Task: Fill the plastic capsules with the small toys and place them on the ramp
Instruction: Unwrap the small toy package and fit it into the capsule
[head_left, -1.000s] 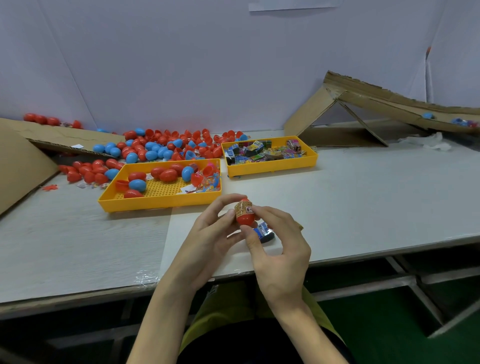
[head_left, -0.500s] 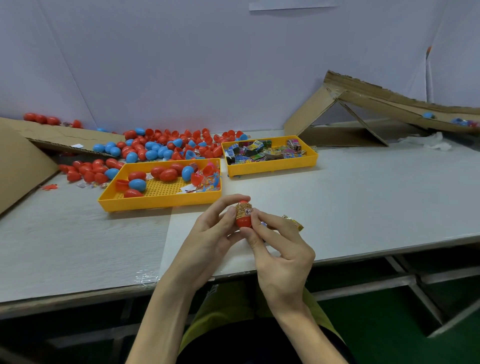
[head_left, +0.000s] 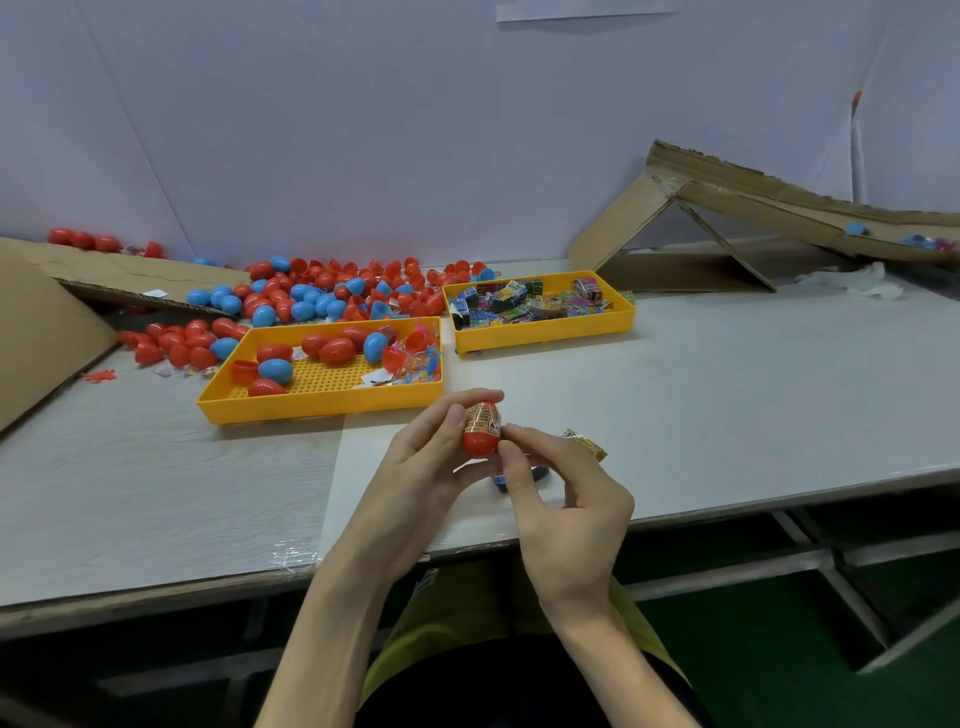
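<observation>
A red egg-shaped capsule (head_left: 481, 430) with a printed label wrapped round its upper half is held just above the table's near edge. My left hand (head_left: 415, 467) grips it with thumb and fingers. My right hand (head_left: 561, 499) pinches its right side at the label with thumb and forefinger. A small dark toy packet (head_left: 540, 474) lies on the table under my right hand, mostly hidden. A yellow wrapper (head_left: 587, 445) lies just to the right. The cardboard ramp (head_left: 753, 202) stands at the far right, with a few capsules (head_left: 856, 228) on its slope.
A yellow tray (head_left: 322, 402) holds red and blue capsules and loose toys. A second yellow tray (head_left: 545, 332) holds toy packets. Several capsules (head_left: 322, 291) are piled against the back wall. A cardboard chute (head_left: 104, 275) slopes at the left. White crumpled paper (head_left: 857, 280) lies at the right.
The capsule has stayed between both hands and turned slightly. My right fingers have shifted along the label. The yellow wrapper now shows beside my right hand.
</observation>
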